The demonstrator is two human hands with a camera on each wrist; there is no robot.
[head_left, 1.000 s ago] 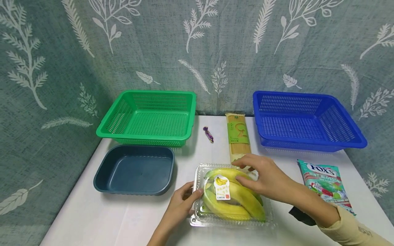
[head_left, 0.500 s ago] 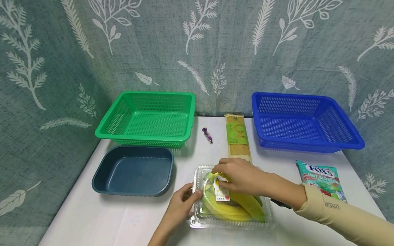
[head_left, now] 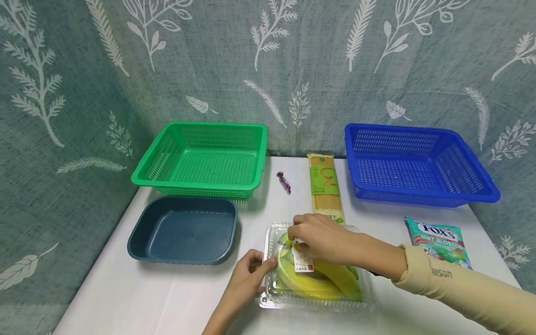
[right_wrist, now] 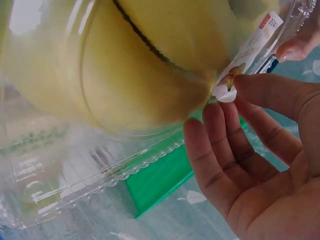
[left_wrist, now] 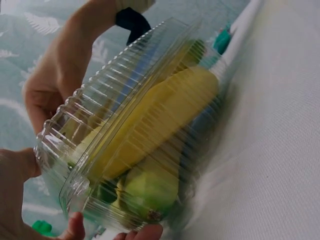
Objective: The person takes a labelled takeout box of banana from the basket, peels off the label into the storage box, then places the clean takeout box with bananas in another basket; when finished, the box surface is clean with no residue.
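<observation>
A clear plastic clamshell box (head_left: 272,298) of bananas (head_left: 310,284) lies on the white table, its lid down. My left hand (head_left: 247,279) grips the box's left side, thumb on the rim; in the left wrist view the thumb (left_wrist: 22,165) and fingertips touch its end. Over the lid, my right hand (head_left: 322,237) pinches the upper end of a white banana-picture sticker (head_left: 302,263) between thumb and fingers. That end of the sticker (right_wrist: 225,93) curls away from the lid in the right wrist view, while its lower part with the red mark lies near the lid.
Behind stand a green basket (head_left: 198,190) on the left and a blue basket (head_left: 418,195) on the right. A dark blue tub (head_left: 184,237) sits left of the box. Nearby lie a purple wrapped candy (head_left: 284,183), a spaghetti pack (head_left: 325,186) and a Fox's candy bag (head_left: 439,242).
My right hand has moved left across the lid from the box's right part to the sticker and taken hold of its upper end. The left hand has stayed in place.
</observation>
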